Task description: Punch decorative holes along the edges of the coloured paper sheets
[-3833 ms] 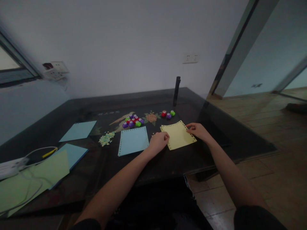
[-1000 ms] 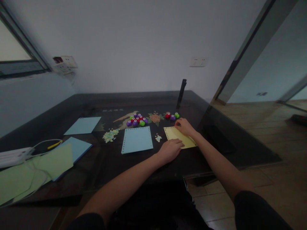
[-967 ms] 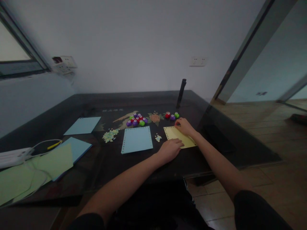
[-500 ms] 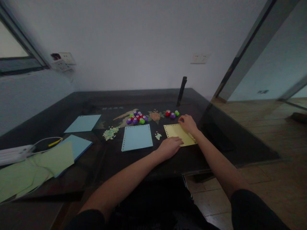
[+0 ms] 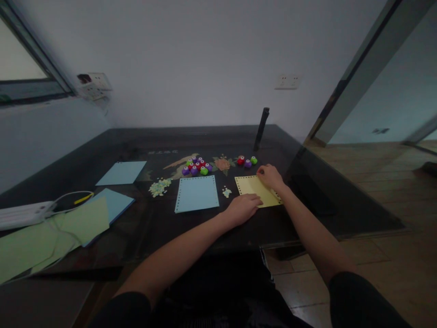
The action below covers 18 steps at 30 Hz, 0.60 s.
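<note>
A yellow sheet of paper (image 5: 254,186) lies on the dark table, with dark hole-like dots along its edges. My left hand (image 5: 244,207) rests on its lower left part, fingers stretched out and flat. At the upper right edge, my right hand (image 5: 269,176) is closed in a pinch. What is between those fingertips is too small to make out. Left of it lies a light blue sheet (image 5: 197,195) with similar dots on its edges. Between the sheets is a small heap of pale paper bits (image 5: 226,192). Beyond the yellow sheet sit small red, purple and green pieces with white tops (image 5: 247,163).
More coloured pieces (image 5: 194,168) cluster behind the blue sheet. A larger heap of paper bits (image 5: 159,187) lies left. Further left are blue sheets (image 5: 123,173), pale green sheets (image 5: 78,223) and a white power strip (image 5: 25,215) with a cable. A black upright object (image 5: 261,130) stands at the back.
The view has shifted slightly, so the table's contents appear a little to the right. Both hands keep nearly the same places on the yellow sheet.
</note>
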Each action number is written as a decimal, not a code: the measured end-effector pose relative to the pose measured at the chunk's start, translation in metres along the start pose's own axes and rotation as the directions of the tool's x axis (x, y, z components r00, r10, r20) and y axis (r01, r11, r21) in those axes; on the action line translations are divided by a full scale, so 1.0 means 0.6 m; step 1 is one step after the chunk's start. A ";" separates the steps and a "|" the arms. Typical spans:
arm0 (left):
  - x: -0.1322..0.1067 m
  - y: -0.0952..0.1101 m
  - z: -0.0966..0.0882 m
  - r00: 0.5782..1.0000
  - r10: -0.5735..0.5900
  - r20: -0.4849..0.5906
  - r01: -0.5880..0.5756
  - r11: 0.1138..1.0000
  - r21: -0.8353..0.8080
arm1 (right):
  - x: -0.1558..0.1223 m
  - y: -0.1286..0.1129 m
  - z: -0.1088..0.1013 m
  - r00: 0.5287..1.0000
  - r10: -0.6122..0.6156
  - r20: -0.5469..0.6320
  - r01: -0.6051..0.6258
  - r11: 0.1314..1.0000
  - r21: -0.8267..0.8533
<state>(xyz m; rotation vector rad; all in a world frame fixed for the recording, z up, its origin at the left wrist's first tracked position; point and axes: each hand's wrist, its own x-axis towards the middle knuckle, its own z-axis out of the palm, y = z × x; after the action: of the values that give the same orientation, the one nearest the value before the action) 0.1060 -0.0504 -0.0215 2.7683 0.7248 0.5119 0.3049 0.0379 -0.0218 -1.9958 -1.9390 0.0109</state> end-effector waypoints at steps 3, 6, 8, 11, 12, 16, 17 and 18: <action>0.000 0.001 0.001 1.000 -0.010 0.010 0.009 1.000 0.003 | 0.000 0.004 -0.001 0.999 -0.028 -0.029 0.028 1.000 -0.014; 0.000 0.008 -0.015 1.000 0.001 0.002 -0.002 1.000 0.010 | 0.001 0.004 -0.013 0.996 -0.042 -0.072 0.041 0.999 -0.020; -0.002 0.011 -0.042 0.999 0.031 -0.027 -0.030 1.000 0.008 | 0.003 -0.002 -0.025 0.992 -0.080 -0.099 0.081 0.997 0.007; -0.019 -0.007 -0.099 0.996 0.016 -0.092 -0.020 0.999 -0.039 | 0.002 -0.032 -0.041 0.971 -0.203 -0.129 0.216 0.972 0.097; -0.030 -0.022 -0.119 0.993 -0.014 -0.119 0.008 0.999 -0.053 | 0.000 -0.049 -0.044 0.959 -0.249 -0.133 0.267 0.954 0.136; -0.104 -0.119 -0.168 0.951 -0.262 -0.165 0.271 0.962 0.034 | -0.012 -0.137 -0.032 0.901 -0.428 -0.067 0.430 0.868 0.247; -0.124 -0.147 -0.172 0.921 -0.343 -0.183 0.362 0.929 0.083 | -0.015 -0.160 -0.024 0.884 -0.467 -0.031 0.460 0.853 0.248; -0.142 -0.173 -0.172 0.892 -0.401 -0.208 0.429 0.896 0.113 | -0.016 -0.183 -0.016 0.867 -0.498 0.002 0.483 0.842 0.239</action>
<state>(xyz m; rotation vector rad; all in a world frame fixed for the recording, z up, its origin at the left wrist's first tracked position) -0.0479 0.0082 0.0176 2.6036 1.4180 0.6387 0.2005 0.0257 0.0134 -1.3212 -2.3181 0.1654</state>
